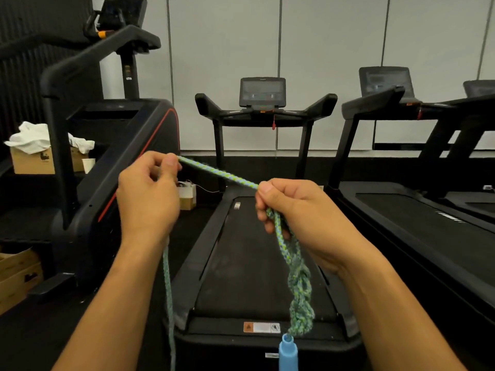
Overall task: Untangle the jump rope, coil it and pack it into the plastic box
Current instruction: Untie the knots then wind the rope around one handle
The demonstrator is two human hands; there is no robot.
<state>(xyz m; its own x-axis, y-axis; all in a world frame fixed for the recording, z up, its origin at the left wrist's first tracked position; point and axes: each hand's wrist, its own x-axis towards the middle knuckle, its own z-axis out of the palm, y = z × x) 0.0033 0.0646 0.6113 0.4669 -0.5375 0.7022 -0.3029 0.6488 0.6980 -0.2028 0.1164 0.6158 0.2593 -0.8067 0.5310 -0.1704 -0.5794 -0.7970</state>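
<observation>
Two hands hold a green-and-blue braided jump rope [218, 171] above a treadmill [241, 263]. We see the left hand [148, 191] pinching one taut stretch, the right hand [292, 207] gripping twisted loops that dangle in a knotted bundle to a blue handle [288, 353]. Another strand hangs below the left wrist.

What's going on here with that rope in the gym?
A person is working on a green-and-blue jump rope, stretching a length of it between both hands. The left hand pinches one end of that stretch; the right hand grips the other. Below it hangs a twisted bunch ending in a blue handle. No plastic box is visible.
</observation>
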